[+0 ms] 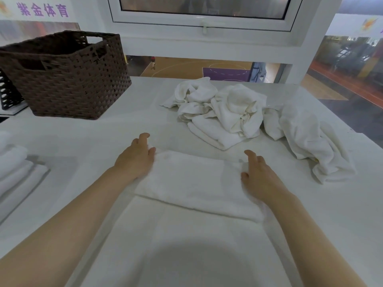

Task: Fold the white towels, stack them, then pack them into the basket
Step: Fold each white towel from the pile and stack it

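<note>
Both forearms flank the half-folded towel [192, 183], long axis crosswise, left hand [134, 158] and right hand [259, 177] pinching its far corners

A stack of folded towels [14, 170] and a black crate [9, 94] run off the frame's left edge, the basket [68, 79] interior unseen.
</note>
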A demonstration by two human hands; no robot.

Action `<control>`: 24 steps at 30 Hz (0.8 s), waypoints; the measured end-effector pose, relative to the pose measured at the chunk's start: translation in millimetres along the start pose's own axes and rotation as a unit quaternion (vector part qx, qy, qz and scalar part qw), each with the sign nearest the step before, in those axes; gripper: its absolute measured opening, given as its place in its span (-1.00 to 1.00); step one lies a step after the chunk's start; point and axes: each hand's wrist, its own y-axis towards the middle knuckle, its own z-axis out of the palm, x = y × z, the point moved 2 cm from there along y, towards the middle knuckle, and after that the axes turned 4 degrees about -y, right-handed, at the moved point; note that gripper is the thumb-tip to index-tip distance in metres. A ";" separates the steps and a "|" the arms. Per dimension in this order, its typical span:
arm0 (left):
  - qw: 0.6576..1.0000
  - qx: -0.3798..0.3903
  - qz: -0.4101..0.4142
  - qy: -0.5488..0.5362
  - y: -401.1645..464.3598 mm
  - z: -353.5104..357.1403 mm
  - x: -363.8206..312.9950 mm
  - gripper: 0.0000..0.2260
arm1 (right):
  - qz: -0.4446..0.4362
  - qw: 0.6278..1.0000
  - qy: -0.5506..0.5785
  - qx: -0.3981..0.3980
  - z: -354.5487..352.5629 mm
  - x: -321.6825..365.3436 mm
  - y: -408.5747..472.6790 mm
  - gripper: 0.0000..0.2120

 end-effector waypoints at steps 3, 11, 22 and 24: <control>0.994 -0.047 0.099 0.005 -26.7 8.2 -15.6 -0.55 | -0.034 0.994 -0.069 -0.074 -0.1 27.8 -17.0 -0.45; 0.968 0.120 0.197 0.096 -34.3 46.9 -11.1 -0.55 | -0.140 0.985 -0.086 0.045 57.2 59.8 -28.8 -0.37; 0.973 0.134 0.150 0.112 -32.3 34.9 7.4 -0.40 | -0.032 0.997 -0.048 0.054 41.0 -15.8 -28.2 -0.27; 0.975 0.130 0.147 0.107 -35.2 30.4 13.8 -0.40 | -0.024 0.998 -0.030 0.048 41.1 -20.9 -30.9 -0.29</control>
